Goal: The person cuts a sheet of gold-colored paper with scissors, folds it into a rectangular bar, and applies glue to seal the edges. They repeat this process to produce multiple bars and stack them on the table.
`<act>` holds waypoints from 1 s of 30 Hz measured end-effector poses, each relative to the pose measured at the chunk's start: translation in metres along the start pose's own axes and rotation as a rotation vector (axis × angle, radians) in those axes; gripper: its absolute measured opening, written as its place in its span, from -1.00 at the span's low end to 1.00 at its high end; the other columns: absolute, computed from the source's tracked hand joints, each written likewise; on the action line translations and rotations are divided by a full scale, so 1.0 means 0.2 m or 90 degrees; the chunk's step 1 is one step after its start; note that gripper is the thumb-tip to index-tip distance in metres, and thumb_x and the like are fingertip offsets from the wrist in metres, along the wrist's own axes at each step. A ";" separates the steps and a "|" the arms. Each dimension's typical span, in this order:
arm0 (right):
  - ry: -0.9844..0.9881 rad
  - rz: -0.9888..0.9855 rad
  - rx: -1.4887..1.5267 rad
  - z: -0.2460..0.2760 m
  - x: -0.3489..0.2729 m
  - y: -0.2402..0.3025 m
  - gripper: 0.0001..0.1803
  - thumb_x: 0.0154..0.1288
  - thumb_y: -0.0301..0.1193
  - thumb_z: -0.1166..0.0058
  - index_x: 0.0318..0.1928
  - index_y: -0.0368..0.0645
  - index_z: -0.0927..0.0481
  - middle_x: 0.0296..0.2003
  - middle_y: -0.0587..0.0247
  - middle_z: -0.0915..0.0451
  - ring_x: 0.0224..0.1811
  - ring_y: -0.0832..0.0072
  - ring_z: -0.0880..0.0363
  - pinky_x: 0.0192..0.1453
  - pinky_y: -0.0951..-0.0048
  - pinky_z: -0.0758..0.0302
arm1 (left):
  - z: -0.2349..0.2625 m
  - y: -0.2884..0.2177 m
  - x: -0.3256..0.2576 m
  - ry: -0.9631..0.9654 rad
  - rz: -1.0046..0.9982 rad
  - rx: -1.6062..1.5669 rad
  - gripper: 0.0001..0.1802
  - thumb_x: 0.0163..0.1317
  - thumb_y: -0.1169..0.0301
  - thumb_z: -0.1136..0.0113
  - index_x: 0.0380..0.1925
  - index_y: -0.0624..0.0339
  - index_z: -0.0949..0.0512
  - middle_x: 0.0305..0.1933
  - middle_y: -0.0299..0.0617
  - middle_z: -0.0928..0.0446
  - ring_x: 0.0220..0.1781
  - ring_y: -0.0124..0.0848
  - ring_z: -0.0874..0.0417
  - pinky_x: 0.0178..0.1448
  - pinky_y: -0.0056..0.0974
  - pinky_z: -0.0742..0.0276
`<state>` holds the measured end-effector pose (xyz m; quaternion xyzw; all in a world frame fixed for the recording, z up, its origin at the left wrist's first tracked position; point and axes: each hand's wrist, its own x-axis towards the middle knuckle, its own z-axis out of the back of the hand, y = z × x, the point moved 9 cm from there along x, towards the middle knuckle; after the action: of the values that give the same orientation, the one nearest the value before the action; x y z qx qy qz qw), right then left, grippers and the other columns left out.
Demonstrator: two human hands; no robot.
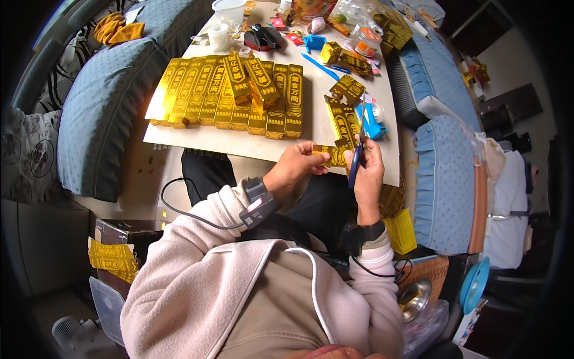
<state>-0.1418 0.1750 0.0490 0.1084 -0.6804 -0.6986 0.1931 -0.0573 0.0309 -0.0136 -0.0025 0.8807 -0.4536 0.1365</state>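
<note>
The left hand pinches a flat gold foil sheet at the near table edge, while the right hand is closed around blue-handled scissors, blades up over the sheet. It looks like mid-trimming (the next snip would need the sheet held taut). About ten finished gold bar boxes lie in a row, two more stacked on top.

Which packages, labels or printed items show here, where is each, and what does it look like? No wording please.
Gold boxes: row on the table, long bars, gold with dark print.
Gold sheet: between left hand and right hand, flat, gold with dark print.
Folded gold pieces: table right, loose.
Jar: far right, round, orange label.
Gold stack: lower left on a box, flat sheets.
</note>
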 end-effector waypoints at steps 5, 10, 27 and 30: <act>0.048 0.031 -0.087 -0.04 -0.07 0.03 -0.55 0.42 -0.58 -0.24 0.25 -0.23 -0.43 -0.26 0.40 -0.54 -0.21 0.65 -0.60 -0.02 0.58 -0.60 | 0.09 -0.10 0.01 -0.053 -0.065 -0.151 -0.81 0.43 0.44 -0.29 -0.06 0.30 -0.57 -0.08 -0.16 -0.69 -0.07 -0.37 -0.76 0.09 -0.35 -0.73; 0.162 -0.112 -0.054 -0.14 -0.30 -0.13 -0.49 0.39 -0.46 -0.36 0.26 -0.20 -0.44 -0.26 0.44 -0.47 -0.22 0.68 -0.52 -0.06 0.61 -0.53 | 0.21 -0.17 0.03 -0.109 -0.096 -0.207 -0.83 0.42 0.46 -0.29 -0.10 0.33 -0.56 -0.05 -0.16 -0.66 -0.08 -0.36 -0.75 0.14 -0.32 -0.74; 0.215 -0.209 -0.027 -0.19 -0.41 -0.20 -0.56 0.41 -0.25 -0.37 0.15 -0.14 -0.51 -0.51 0.57 -0.41 -0.54 0.80 -0.27 -0.46 0.67 -0.17 | 0.19 0.06 0.09 -0.072 0.048 -0.184 -0.82 0.39 0.45 -0.35 -0.17 0.36 -0.63 -0.15 -0.13 -0.70 -0.16 -0.34 -0.78 0.00 -0.38 -0.77; 0.214 -0.220 -0.009 -0.19 -0.41 -0.21 -0.56 0.41 -0.23 -0.36 0.14 -0.13 -0.52 -0.53 0.56 -0.41 -0.56 0.79 -0.28 -0.48 0.67 -0.17 | 0.19 0.07 0.09 -0.076 0.050 -0.185 -0.83 0.39 0.45 -0.35 -0.17 0.37 -0.63 -0.14 -0.11 -0.71 -0.15 -0.33 -0.78 0.01 -0.38 -0.77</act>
<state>-0.0571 0.1738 -0.0034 0.3365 -0.6049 -0.6983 0.1824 -0.0628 0.0063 -0.0502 -0.0149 0.9268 -0.3150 0.2041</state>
